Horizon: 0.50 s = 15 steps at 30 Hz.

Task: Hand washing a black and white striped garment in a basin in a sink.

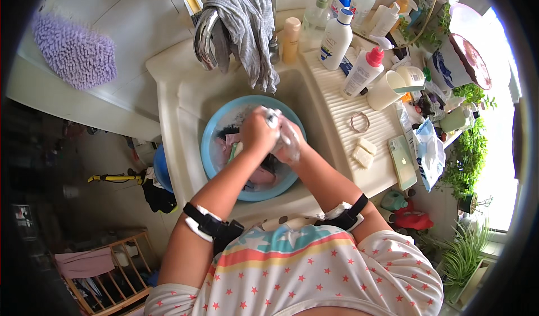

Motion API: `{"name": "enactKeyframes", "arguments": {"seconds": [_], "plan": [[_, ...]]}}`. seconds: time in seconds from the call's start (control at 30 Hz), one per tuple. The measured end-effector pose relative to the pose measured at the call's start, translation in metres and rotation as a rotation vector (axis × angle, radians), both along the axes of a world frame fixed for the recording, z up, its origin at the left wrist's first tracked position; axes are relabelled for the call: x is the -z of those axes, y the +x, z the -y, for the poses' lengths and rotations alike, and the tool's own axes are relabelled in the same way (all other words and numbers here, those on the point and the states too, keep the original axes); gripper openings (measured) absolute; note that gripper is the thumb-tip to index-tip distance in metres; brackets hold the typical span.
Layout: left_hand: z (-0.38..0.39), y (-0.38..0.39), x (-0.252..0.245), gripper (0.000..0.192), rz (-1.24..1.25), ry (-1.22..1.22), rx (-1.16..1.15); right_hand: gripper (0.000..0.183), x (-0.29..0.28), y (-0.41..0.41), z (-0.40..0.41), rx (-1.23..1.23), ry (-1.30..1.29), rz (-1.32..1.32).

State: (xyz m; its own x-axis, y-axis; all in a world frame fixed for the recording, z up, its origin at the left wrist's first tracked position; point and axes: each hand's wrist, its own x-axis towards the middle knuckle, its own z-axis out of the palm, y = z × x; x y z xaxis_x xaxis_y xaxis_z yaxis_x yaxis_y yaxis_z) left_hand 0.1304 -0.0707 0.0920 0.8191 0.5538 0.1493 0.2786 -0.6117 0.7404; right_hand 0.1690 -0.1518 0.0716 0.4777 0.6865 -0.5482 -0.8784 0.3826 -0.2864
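Observation:
A light blue plastic basin stands in the cream laundry sink. Over it my left hand and my right hand are pressed together, closed on a small wet soapy cloth, white with dark parts. Suds cover my right fingers. In the basin, pink and dark fabrics lie in sudsy water, with a green and cream object, perhaps a soap bar, beside my left wrist. A grey cloth hangs over the chrome faucet behind the basin.
The ribbed ledge at right holds a white bottle, a pump bottle with a pink collar, a cup, bracelets, soap pieces and a phone. A purple chenille mitt lies at upper left.

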Motion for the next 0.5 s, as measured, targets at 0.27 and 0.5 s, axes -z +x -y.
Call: {"name": "enactKeyframes", "arguments": {"seconds": [0.27,0.5], "plan": [[-0.014,0.008,-0.016,0.03,-0.39,-0.047,-0.032,0.031,-0.002,-0.009,-0.007,-0.052,-0.158,0.082],[0.025,-0.011,-0.008,0.021,0.002,0.2,0.218,0.029,0.041,0.013,0.001,-0.148,0.316,-0.044]]}}
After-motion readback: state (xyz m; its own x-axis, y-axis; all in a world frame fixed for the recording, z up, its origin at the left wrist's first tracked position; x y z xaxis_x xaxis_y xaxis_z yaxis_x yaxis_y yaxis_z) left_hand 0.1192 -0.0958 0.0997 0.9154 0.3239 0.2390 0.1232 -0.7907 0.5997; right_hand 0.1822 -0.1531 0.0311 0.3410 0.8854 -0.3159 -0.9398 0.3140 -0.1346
